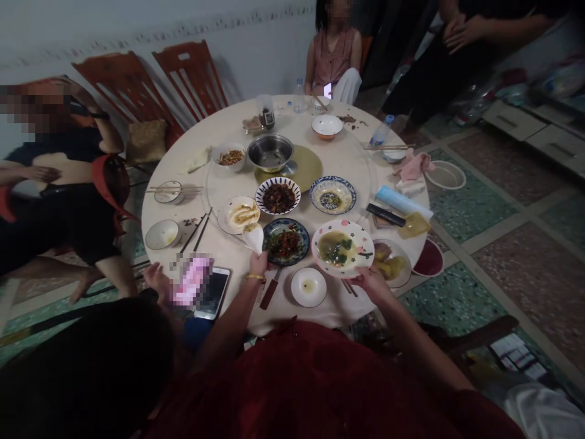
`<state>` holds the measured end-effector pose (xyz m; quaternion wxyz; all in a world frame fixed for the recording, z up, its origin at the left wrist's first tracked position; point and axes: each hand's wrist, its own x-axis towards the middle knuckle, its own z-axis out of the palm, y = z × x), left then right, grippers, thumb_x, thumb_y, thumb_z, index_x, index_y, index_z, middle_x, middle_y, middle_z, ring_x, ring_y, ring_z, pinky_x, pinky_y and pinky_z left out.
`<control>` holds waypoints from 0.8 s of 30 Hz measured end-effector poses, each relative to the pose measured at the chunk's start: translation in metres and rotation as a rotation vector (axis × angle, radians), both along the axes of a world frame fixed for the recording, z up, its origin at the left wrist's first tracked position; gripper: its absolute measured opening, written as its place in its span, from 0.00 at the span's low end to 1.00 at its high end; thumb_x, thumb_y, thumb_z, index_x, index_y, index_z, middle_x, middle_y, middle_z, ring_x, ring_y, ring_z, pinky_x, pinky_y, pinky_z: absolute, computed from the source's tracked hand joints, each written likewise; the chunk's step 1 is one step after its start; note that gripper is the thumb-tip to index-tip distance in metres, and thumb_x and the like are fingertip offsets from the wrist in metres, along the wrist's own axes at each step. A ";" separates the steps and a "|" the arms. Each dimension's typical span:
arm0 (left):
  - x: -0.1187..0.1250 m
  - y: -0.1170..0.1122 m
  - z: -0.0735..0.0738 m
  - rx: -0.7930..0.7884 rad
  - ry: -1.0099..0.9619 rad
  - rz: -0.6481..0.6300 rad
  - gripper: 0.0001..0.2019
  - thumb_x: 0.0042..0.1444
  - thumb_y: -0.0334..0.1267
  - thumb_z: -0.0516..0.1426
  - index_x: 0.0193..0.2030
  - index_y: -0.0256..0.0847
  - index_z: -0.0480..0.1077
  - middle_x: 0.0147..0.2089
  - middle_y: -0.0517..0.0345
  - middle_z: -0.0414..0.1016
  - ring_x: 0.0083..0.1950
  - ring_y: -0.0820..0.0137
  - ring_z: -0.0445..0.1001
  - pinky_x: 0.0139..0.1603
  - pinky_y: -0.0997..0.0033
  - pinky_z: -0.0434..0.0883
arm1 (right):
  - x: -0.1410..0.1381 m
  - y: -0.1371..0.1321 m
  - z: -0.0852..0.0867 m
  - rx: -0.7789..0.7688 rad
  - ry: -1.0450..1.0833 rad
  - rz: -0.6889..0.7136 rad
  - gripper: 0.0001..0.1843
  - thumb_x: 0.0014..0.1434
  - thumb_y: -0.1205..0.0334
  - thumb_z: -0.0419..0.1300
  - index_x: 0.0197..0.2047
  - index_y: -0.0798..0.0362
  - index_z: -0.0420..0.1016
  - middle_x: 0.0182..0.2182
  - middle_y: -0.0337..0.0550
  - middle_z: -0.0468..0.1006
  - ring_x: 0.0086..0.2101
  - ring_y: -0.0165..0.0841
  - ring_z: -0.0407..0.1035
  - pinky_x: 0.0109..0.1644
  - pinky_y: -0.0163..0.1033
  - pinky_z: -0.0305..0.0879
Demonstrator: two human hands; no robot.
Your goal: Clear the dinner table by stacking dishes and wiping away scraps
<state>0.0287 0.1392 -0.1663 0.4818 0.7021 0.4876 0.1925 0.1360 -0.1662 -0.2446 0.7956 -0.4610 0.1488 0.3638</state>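
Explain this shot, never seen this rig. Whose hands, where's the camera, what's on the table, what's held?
No machine: these are a person's two bare hands, seen by one head-worn camera looking forward and down. The round table carries dishes of food, a metal bowl, chopsticks and a small white bowl. The right hand holds the rim of a floral plate with greens in broth. The left hand is at the edge of a dark plate; whether it holds that is unclear.
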 end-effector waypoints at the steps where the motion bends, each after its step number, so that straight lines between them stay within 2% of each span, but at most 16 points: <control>1: -0.006 0.002 0.007 0.011 -0.032 0.014 0.05 0.47 0.37 0.54 0.28 0.39 0.61 0.11 0.70 0.58 0.11 0.77 0.57 0.12 0.79 0.54 | 0.002 0.005 0.000 0.012 0.001 0.004 0.17 0.38 0.61 0.67 0.33 0.52 0.68 0.24 0.40 0.79 0.23 0.35 0.74 0.26 0.38 0.73; 7: -0.032 0.005 0.060 0.070 -0.178 0.090 0.07 0.42 0.39 0.56 0.26 0.39 0.61 0.10 0.70 0.59 0.10 0.76 0.57 0.10 0.78 0.54 | 0.016 0.051 0.000 0.087 -0.005 0.078 0.14 0.42 0.65 0.66 0.33 0.52 0.66 0.24 0.39 0.78 0.21 0.32 0.72 0.24 0.36 0.72; 11: -0.032 0.001 0.083 0.101 -0.192 0.096 0.09 0.40 0.39 0.57 0.27 0.39 0.62 0.10 0.70 0.59 0.10 0.76 0.57 0.09 0.78 0.53 | 0.024 0.087 0.003 0.122 0.006 0.164 0.10 0.46 0.70 0.60 0.34 0.53 0.65 0.22 0.38 0.77 0.20 0.31 0.71 0.25 0.36 0.71; 14: -0.026 -0.005 0.090 0.095 -0.171 0.093 0.08 0.41 0.38 0.56 0.27 0.39 0.61 0.11 0.70 0.59 0.10 0.76 0.57 0.10 0.78 0.54 | 0.027 0.108 0.009 0.138 0.003 0.241 0.08 0.49 0.72 0.57 0.35 0.54 0.65 0.21 0.39 0.76 0.20 0.31 0.72 0.26 0.35 0.71; 18: -0.014 -0.015 0.092 0.082 -0.154 0.070 0.08 0.41 0.38 0.55 0.28 0.39 0.61 0.11 0.70 0.60 0.10 0.76 0.58 0.10 0.78 0.55 | 0.030 0.125 0.016 0.111 0.015 0.305 0.08 0.52 0.73 0.54 0.36 0.55 0.65 0.20 0.38 0.76 0.19 0.29 0.70 0.26 0.33 0.70; 22: 0.001 -0.021 0.088 0.063 -0.138 0.062 0.08 0.41 0.37 0.55 0.29 0.39 0.60 0.11 0.70 0.60 0.11 0.75 0.58 0.10 0.77 0.56 | 0.034 0.125 0.018 0.092 0.017 0.373 0.06 0.53 0.70 0.55 0.37 0.55 0.65 0.23 0.39 0.76 0.21 0.28 0.71 0.28 0.33 0.70; 24: 0.008 -0.023 0.084 0.046 -0.124 0.064 0.08 0.41 0.37 0.55 0.30 0.39 0.61 0.12 0.69 0.61 0.11 0.75 0.59 0.10 0.77 0.57 | 0.037 0.116 0.020 0.014 -0.046 0.391 0.09 0.54 0.65 0.57 0.40 0.54 0.66 0.26 0.39 0.76 0.23 0.27 0.70 0.29 0.34 0.70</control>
